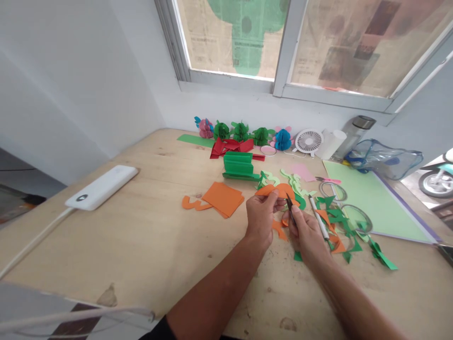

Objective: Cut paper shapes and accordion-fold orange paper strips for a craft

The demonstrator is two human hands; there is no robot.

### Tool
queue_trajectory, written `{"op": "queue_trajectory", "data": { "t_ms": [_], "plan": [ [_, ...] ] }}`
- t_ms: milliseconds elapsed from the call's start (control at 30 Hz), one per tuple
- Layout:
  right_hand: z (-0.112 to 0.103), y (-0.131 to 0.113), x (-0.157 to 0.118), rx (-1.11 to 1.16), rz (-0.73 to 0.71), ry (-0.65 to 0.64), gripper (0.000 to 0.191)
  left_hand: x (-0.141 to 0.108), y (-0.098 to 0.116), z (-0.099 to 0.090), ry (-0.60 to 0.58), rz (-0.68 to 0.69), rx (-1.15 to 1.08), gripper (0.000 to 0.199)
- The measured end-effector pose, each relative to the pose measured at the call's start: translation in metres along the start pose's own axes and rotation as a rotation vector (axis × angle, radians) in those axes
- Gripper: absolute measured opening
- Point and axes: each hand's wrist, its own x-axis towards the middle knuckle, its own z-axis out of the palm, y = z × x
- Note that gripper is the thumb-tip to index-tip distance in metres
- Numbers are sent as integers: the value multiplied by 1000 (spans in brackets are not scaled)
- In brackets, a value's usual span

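Note:
My left hand [261, 213] pinches a piece of orange paper [282, 189] with a curved, wavy outline. Closed around the handles of small dark scissors [290, 208] is my right hand [308, 234]; the blades meet the paper's right part. Below the two hands lies an orange scrap [280, 230]. Left of them sits a stack of orange paper squares [223, 199], with a wavy orange cutout [194, 204] beside it. A white pen [319, 218] rests just right of my right hand, among green and orange scraps [341, 221].
Folded green paper [238, 164] and red paper pieces [233, 146] lie farther back. Paper honeycomb figures [240, 131], a small fan [309, 141] and a bottle [355, 134] line the wall. Tape rolls [358, 218] and a light green sheet [382, 208] are at right; a white power bank [102, 188] at left.

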Motion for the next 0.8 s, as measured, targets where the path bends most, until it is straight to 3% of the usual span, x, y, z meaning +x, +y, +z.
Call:
{"op": "queue_trajectory", "data": {
  "t_ms": [800],
  "plan": [
    [0, 1, 0, -21, -16, 7, 49, 0, 1, -1, -10, -2, 4, 20]
  ]
}}
